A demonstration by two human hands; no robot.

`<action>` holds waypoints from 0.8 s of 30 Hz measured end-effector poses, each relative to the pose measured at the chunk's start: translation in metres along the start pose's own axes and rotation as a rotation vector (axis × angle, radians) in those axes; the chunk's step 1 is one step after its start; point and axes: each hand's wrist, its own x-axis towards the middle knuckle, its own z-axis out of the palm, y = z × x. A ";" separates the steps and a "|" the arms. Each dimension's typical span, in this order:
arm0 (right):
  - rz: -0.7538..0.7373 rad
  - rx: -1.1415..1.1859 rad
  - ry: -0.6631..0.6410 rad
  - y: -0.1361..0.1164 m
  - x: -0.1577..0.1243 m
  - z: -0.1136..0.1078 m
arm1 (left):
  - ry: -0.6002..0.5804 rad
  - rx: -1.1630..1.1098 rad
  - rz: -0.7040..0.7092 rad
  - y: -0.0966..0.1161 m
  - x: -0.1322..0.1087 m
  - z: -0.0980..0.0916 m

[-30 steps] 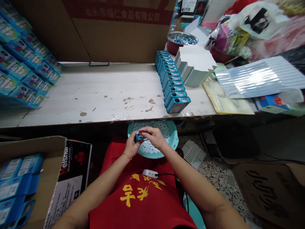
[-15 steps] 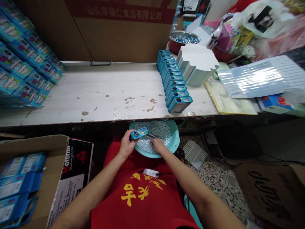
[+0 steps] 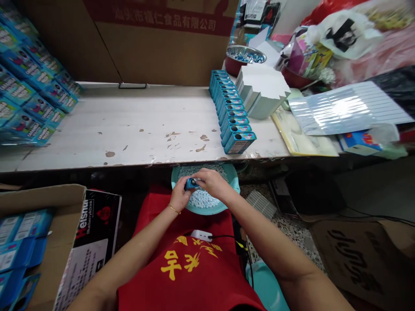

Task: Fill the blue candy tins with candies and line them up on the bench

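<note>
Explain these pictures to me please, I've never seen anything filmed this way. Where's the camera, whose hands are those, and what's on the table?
There's no machine here, just a person's bare hands. One camera, worn on their head, looks forward and down, so you see roughly what they see.

The left hand holds a small blue box. The right hand has its fingers at that box; whether they pinch anything is too small to tell. Both are over a turquoise basin of small white pieces.

On the worn white table are a row of blue boxes, stacked white card and, at the left, piled blue packs.
</note>
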 end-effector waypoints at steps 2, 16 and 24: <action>-0.023 -0.025 -0.020 -0.002 0.002 0.003 | 0.010 -0.009 -0.005 0.001 0.001 0.000; -0.041 0.305 0.203 -0.003 0.000 0.014 | 0.036 -0.101 0.011 0.001 -0.001 -0.006; 0.130 0.619 0.439 -0.005 -0.016 0.018 | 0.099 -0.150 0.049 0.002 -0.006 -0.014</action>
